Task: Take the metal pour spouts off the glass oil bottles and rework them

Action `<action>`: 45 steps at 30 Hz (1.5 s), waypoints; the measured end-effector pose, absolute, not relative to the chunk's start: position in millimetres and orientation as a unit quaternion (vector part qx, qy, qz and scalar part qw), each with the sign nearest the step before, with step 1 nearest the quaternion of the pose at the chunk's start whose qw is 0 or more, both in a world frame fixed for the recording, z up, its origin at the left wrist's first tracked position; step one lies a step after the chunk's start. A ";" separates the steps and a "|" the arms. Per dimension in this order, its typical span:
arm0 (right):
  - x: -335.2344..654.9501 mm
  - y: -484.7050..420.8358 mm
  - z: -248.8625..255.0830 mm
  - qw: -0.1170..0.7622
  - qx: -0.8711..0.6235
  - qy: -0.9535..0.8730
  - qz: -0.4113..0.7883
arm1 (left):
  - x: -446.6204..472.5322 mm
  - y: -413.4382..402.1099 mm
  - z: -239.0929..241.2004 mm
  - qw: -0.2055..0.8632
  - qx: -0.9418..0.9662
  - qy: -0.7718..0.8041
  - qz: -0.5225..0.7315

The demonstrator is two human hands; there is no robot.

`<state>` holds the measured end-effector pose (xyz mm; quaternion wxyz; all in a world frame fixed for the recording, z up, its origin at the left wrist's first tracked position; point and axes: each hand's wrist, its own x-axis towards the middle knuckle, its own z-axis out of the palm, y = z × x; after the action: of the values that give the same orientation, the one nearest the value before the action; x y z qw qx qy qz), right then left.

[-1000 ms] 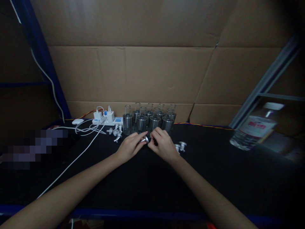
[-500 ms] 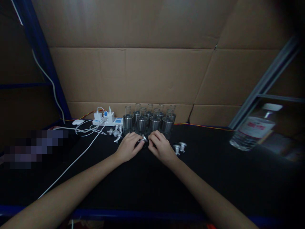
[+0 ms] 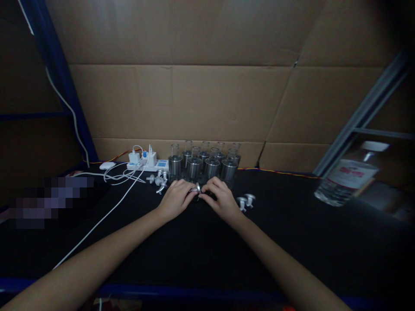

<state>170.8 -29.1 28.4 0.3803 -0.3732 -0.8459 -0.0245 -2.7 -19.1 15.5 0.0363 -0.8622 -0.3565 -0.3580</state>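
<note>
My left hand and my right hand meet over the black table top, fingers curled in a pinch around a small silver metal part held between them. Just behind the hands stands a cluster of several metal cylinders with glass tubes. Two small silver parts lie to the right of my right hand. A few more silver parts lie left of my left hand.
A white power strip with plugs and white cables sits at the back left. A clear plastic water bottle is at the right. Cardboard sheets wall the back. A blue frame post rises at the left.
Both hands stay together on the small metal part, with only slight finger shifts. The view has drifted a little.
</note>
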 end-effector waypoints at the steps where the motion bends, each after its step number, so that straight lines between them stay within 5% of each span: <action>1: 171.4 -28.5 28.1 0.384 -0.373 -0.844 -0.023 | -2.9 -19.2 15.7 0.035 -0.863 -0.357 -0.355; 14: 179.5 -28.7 43.5 0.359 -0.303 -0.870 0.149 | -2.5 -17.0 18.6 0.065 -0.904 -0.320 -0.274; 33: 159.8 -28.1 35.2 0.527 -0.373 -0.653 0.395 | 1.7 -15.5 22.9 0.086 -0.896 -0.303 -0.313; 45: 156.2 -24.3 33.6 0.570 -0.419 -0.582 0.402 | 6.8 -17.2 20.6 0.115 -0.888 -0.319 -0.309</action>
<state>156.2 -24.3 33.6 0.5699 -0.4191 -0.5816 0.4016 6.8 -17.2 20.6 0.1153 -0.8884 -0.3193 -0.3091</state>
